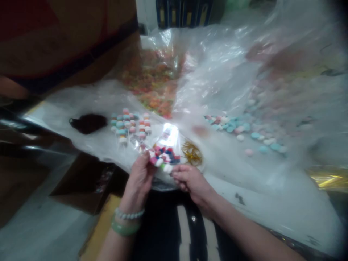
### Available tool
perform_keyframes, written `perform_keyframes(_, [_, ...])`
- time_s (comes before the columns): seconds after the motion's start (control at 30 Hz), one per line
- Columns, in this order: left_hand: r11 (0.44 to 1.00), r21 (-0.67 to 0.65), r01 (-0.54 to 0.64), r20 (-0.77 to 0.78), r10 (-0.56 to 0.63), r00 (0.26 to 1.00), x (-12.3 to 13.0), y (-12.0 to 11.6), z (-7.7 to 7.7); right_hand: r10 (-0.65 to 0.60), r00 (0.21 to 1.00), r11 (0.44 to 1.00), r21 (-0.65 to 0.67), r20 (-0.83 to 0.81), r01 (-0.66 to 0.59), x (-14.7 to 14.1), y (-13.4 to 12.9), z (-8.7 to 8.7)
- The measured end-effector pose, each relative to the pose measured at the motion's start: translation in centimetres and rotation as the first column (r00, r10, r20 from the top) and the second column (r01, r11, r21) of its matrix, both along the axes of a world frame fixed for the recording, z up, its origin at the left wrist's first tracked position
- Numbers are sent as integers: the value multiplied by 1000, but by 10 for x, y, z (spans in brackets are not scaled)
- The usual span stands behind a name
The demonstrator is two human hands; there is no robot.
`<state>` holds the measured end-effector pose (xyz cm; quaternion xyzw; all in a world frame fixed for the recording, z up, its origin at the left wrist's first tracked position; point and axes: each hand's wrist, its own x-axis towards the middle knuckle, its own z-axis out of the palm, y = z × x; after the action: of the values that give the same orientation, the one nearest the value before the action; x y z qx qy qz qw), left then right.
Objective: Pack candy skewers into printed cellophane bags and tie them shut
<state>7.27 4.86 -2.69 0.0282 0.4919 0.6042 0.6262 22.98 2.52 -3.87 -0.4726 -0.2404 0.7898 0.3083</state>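
Observation:
Between my hands is a candy skewer (pixel 163 166), a short row of white, green and pink pieces. My left hand (pixel 141 174) is closed on its left end, and the fingertips of my right hand (pixel 187 177) pinch its right end. Any stick is hidden by those fingers. Just beyond it lies a shiny clear bag (pixel 171 136), with red, white and dark blue pieces blurred at its near end. Gold twist ties (pixel 192 153) lie in a pile by my right hand. Several finished-looking candy skewers (pixel 126 125) with pale sticks rest farther left.
Orange and green candies (pixel 156 83) lie in clear plastic at the back. Loose pastel candies (pixel 231 125) spread over the plastic sheet (pixel 225 156) at right. A large carton (pixel 67 40) stands back left; an open box (pixel 84 185) is below the table's left edge.

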Motion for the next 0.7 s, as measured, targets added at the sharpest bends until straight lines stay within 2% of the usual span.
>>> perform_keyframes(0.1, [1000, -31, 0, 4, 0, 1000, -4, 1, -2, 33, 980, 988, -145, -195, -62, 8, 7, -6])
perform_keyframes(0.2, [999, 20, 35, -14, -35, 999, -7, 0, -8, 64, 938, 963, -226, -342, -148, 12, 10, -7])
perform_keyframes(0.27, [997, 57, 61, -43, -58, 997, -7, -2, -14, 72, 920, 942, -278, -386, -191, 10, 10, -5])
perform_keyframes(0.33, [995, 71, 70, -72, -65, 995, -5, -3, -17, 61, 934, 941, -293, -353, -172, 3, 8, -3])
perform_keyframes(0.4, [996, 60, 62, -79, -57, 995, -3, -3, -17, 25, 977, 970, -231, -214, -75, -5, 4, 0])
perform_keyframes(0.5, [1000, 2, 14, -52, -14, 999, -2, 0, -10, -65, 998, 998, -15, 15, 65, -13, 0, 5])
perform_keyframes(0.6, [998, -58, -12, -66, 8, 998, -7, 5, 1, -85, 989, 988, 139, 123, 68, -11, 1, 8])
perform_keyframes(0.7, [999, -52, -3, -119, -3, 993, -16, 8, 5, -62, 980, 978, 210, 189, 21, -5, 4, 10])
